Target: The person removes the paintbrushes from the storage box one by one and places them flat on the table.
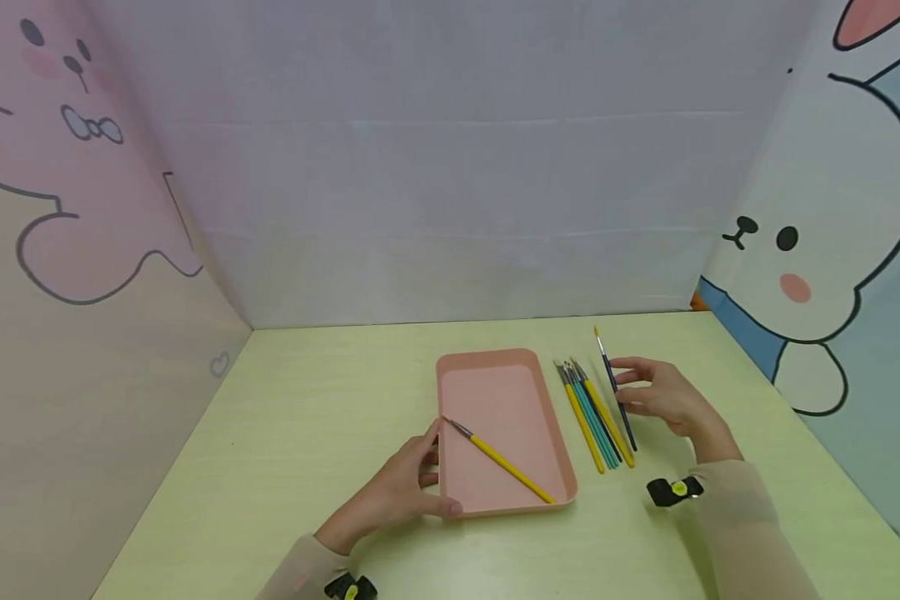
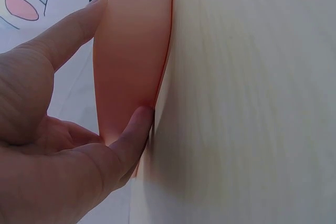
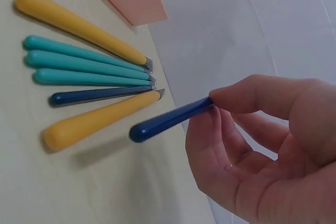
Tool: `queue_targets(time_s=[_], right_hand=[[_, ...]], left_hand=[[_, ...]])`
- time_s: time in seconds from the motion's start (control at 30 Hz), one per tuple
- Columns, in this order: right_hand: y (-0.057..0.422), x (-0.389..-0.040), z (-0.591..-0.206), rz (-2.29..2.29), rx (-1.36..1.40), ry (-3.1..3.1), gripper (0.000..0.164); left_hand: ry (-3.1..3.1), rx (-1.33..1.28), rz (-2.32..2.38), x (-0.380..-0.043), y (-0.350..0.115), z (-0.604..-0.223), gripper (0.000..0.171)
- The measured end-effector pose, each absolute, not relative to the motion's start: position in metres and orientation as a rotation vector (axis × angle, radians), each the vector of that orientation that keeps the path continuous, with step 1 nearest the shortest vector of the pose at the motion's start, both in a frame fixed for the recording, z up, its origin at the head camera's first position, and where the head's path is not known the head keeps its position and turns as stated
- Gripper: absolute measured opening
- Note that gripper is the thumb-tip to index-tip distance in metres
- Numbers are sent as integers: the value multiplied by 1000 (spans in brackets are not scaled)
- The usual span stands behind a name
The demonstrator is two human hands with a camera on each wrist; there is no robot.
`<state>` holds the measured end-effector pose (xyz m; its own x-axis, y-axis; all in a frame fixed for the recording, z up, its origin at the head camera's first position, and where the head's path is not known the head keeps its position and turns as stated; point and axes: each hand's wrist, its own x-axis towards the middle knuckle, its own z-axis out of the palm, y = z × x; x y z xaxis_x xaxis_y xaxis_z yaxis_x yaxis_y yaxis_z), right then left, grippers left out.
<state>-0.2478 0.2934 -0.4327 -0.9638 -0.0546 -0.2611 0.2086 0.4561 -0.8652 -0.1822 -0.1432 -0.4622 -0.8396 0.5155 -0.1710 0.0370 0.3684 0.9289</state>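
A dark blue paintbrush (image 1: 608,372) is pinched between the thumb and fingers of my right hand (image 1: 663,397), its bristles pointing away from me. In the right wrist view the blue handle (image 3: 170,121) is raised over the table, with a shadow below. My left hand (image 1: 397,485) grips the pink tray (image 1: 506,379) at its near left corner, thumb on the near side and fingers along the left wall. One yellow paintbrush (image 1: 504,463) lies slantwise in the tray, its bristle end at the left rim. The left wrist view shows fingers against the tray's outer wall (image 2: 134,40).
Between tray and right hand lies a row of paintbrushes: a yellow one (image 1: 583,425) on each outer side, three teal ones (image 3: 79,59) and a dark blue one (image 3: 94,96) between. A white wall (image 1: 450,208) rises behind the pale table (image 1: 307,400), with printed side walls left and right.
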Motion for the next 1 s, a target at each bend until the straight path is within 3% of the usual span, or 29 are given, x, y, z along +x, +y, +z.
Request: queue_targets(time_s=[1.0], right_hand=[[291, -251, -452, -1324, 167, 2526, 65]], left_hand=[[2200, 513, 1470, -187, -146, -467, 129]])
